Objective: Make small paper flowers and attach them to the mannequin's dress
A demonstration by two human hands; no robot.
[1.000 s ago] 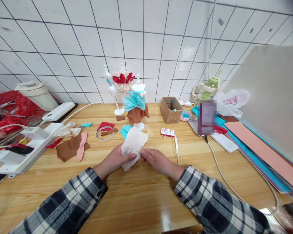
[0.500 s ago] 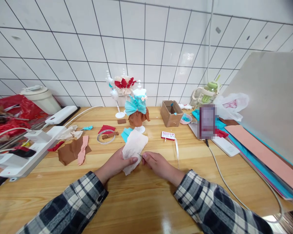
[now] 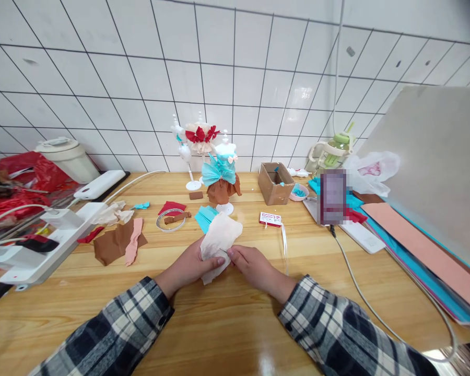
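My left hand (image 3: 188, 266) pinches a crumpled piece of pale pink-white crepe paper (image 3: 220, 237) just above the wooden table (image 3: 227, 324). My right hand (image 3: 250, 263) is closed in a pinch against the paper's lower right edge, its fingertips touching the left thumb. What the right fingers hold is too small to make out. Behind the paper lies a teal paper scrap (image 3: 204, 216). Further back stands a small mannequin (image 3: 221, 177) dressed in teal and brown paper.
Brown and pink paper scraps (image 3: 119, 241) and a wire ring (image 3: 170, 219) lie left of centre. A white power strip (image 3: 35, 245) and red bags sit at far left. A cardboard box (image 3: 274, 183), a small red-white packet (image 3: 270, 219), a cable (image 3: 360, 282) and stacked coloured sheets (image 3: 419, 245) are on the right.
My right hand has closed the small gap to the paper and now presses against it. The thin needle-like tip seen between the hands earlier is hidden. The paper shifted slightly right.
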